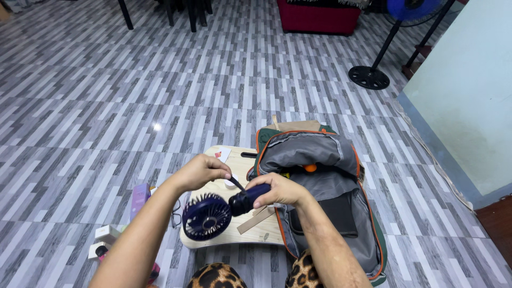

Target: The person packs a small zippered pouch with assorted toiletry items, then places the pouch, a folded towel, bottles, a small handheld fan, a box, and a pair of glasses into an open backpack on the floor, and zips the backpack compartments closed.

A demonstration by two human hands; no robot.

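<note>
My right hand (280, 190) grips the handle of a small dark blue hand-held fan (207, 215), whose round grille head points left and down. My left hand (202, 169) pinches a thin dark strap or cord (238, 184) attached to the fan's handle. Both hands hover above a light wooden lap board (250, 234) on the floor. Right of the board lies an open grey backpack with orange trim (320, 160), its inside showing a small orange object (310, 168).
A purple box (140, 196) and small white boxes (106, 233) lie left of the board. A wooden stick (256, 220) rests on the board. A standing fan's black base (369, 77) and a red sofa (319, 18) are farther back. A pale wall (469, 96) runs along the right.
</note>
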